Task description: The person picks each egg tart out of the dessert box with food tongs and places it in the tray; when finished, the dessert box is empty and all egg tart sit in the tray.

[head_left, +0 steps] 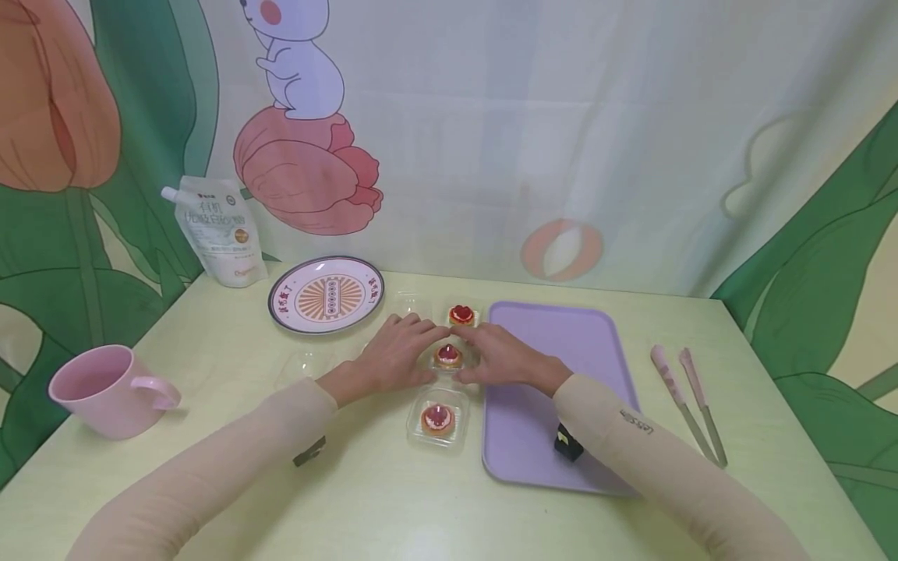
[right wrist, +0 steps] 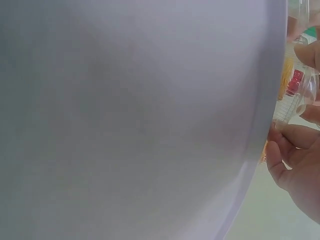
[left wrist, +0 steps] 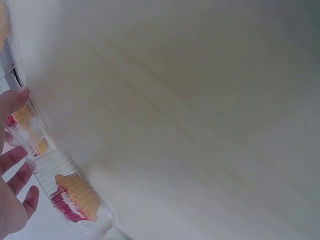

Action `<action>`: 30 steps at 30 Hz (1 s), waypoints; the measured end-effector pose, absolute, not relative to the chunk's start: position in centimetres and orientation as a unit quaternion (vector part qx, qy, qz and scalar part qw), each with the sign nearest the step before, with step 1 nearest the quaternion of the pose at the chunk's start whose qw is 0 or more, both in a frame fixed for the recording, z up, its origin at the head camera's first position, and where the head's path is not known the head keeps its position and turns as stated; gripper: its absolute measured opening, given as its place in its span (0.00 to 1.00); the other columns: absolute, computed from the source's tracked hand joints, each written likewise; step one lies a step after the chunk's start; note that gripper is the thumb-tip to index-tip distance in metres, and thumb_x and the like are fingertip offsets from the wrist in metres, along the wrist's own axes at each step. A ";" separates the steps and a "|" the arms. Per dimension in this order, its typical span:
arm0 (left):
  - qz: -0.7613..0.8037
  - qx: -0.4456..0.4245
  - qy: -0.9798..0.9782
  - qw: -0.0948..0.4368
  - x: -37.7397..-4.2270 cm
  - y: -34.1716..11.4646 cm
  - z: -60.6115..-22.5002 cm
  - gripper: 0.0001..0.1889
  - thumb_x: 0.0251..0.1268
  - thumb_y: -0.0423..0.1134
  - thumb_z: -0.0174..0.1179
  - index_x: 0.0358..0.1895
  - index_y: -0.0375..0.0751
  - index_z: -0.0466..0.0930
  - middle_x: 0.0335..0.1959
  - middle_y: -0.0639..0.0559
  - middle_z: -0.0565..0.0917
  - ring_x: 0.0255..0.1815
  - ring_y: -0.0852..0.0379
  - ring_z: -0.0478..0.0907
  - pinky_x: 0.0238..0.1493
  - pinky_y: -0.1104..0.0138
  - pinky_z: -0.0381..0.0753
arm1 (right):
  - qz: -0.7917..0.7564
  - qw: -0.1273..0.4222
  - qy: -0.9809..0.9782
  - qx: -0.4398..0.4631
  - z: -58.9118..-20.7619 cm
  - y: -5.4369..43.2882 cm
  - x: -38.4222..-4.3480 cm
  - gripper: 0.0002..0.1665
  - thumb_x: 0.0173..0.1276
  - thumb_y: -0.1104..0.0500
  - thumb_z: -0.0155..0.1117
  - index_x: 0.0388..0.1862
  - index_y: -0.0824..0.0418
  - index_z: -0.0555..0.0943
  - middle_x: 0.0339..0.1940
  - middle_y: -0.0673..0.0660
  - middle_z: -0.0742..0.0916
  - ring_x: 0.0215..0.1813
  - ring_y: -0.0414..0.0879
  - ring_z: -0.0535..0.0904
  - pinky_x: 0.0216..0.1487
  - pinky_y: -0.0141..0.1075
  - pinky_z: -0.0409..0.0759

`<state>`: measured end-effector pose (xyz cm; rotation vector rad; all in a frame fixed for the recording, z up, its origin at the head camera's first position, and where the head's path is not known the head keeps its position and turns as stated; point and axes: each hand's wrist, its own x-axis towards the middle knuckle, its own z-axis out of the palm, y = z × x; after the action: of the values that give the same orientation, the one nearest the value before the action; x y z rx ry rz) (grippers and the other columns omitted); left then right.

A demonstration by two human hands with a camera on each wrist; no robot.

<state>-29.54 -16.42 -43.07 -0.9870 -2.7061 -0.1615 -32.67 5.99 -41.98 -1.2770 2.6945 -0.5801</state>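
Three small tarts with red topping stand in clear plastic boxes in a row. Both hands are at the middle box, around its tart (head_left: 447, 357). My left hand (head_left: 398, 352) grips the box's left side, thumb near and index finger far. From the opposite side my right hand (head_left: 501, 355) pinches its edge, as the right wrist view shows with the fingers (right wrist: 295, 145) at the clear plastic. Nearer to me sits the front box with its tart (head_left: 438, 419). The far tart (head_left: 461, 315) is just beyond the fingertips. Both palms are hidden in the head view.
A purple tray (head_left: 554, 452) lies under the right forearm, beside the boxes. Farther right are two pink-handled knives (head_left: 691, 397). To the left stand a pink mug (head_left: 105, 393), a patterned plate (head_left: 327, 296), a white spouted pouch (head_left: 219, 230) and clear plastic pieces (head_left: 305, 365).
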 end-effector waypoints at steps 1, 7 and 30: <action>-0.056 -0.339 -0.931 0.127 -29.5 -16.4 -43.1 0.36 0.53 0.53 0.74 0.66 0.51 0.74 0.56 0.50 0.83 0.53 0.49 0.76 0.51 0.56 0.75 | -0.189 0.052 0.886 -0.421 -42.0 6.0 -32.7 0.43 0.57 0.50 0.73 0.70 0.62 0.71 0.21 0.48 0.73 0.25 0.39 0.65 0.26 0.31 0.61; -0.059 -0.336 -0.932 0.120 -29.5 -16.4 -42.9 0.35 0.53 0.53 0.74 0.66 0.51 0.74 0.56 0.50 0.83 0.53 0.49 0.76 0.51 0.56 0.75 | -0.182 0.054 0.887 -0.421 -41.9 6.0 -32.8 0.43 0.58 0.49 0.72 0.71 0.62 0.71 0.20 0.47 0.72 0.24 0.38 0.64 0.26 0.31 0.60; -0.053 -0.325 -0.938 0.110 -29.5 -16.3 -42.7 0.38 0.53 0.54 0.73 0.69 0.52 0.71 0.54 0.51 0.83 0.53 0.49 0.76 0.49 0.56 0.74 | -0.206 0.093 0.886 -0.405 -41.3 6.0 -33.1 0.39 0.61 0.50 0.69 0.70 0.59 0.72 0.52 0.59 0.87 0.49 0.49 0.81 0.47 0.41 0.80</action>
<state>-29.50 -16.32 -42.66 -0.9551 -2.7561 -0.1554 -33.12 5.99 -41.28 -1.2020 2.6297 -0.6105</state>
